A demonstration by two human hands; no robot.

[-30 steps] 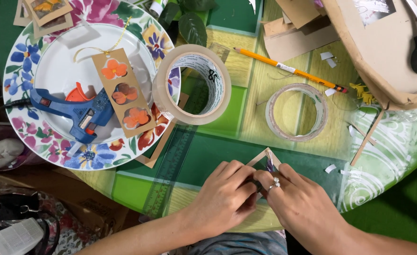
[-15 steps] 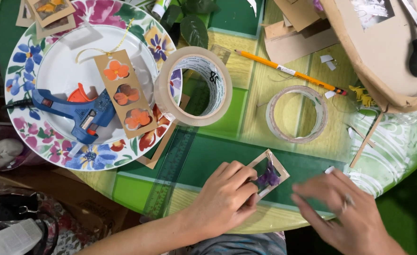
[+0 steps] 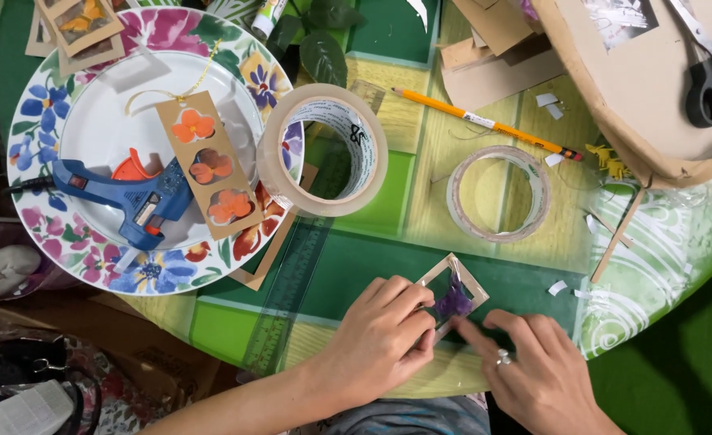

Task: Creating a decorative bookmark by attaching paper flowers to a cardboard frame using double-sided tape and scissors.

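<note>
Head view — left hand (image 3: 380,338) flat on cardboard frame (image 3: 453,296) | right hand (image 3: 537,379) fingers touching

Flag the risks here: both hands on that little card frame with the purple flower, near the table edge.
1. The left hand and right hand press on the small card frame; the purple flower inside could smear or tear.
2. The frame lies near the table edge, so a slip could push it off.
3. The glue gun rests on the floral plate; if hot, it may drip.
</note>
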